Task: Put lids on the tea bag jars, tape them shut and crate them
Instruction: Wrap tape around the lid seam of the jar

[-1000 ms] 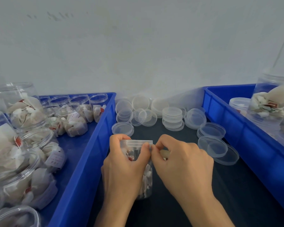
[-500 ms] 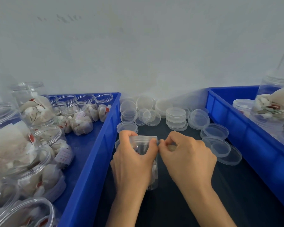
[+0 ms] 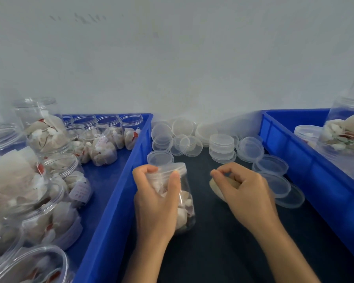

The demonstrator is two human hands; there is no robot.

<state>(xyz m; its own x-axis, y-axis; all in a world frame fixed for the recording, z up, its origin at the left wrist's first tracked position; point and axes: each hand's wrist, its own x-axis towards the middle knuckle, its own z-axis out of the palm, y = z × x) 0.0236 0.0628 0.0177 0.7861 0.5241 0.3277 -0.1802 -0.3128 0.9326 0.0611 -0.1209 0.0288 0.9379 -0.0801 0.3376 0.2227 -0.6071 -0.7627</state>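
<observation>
My left hand (image 3: 155, 199) grips a clear tea bag jar (image 3: 185, 203) with a lid on it, tilted a little to the right over the dark table (image 3: 217, 242). The thumb lies across the jar's front near the lid rim (image 3: 177, 167). To its right, my right hand (image 3: 241, 193) holds a beige tape roll (image 3: 217, 189) under its curled fingers, thumb and forefinger pinched together at the fingertips. A gap separates the right hand from the jar. No tape strand is plain to see between them.
Loose clear lids (image 3: 222, 147) lie in stacks and singles at the table's back and right. A blue crate (image 3: 119, 201) on the left holds several open jars of tea bags (image 3: 55, 172). Another blue crate (image 3: 307, 160) on the right holds lidded jars (image 3: 343, 131).
My right hand has drawn away from the jar's lid to the right, opening a gap. The left hand has tilted the jar and kept its hold.
</observation>
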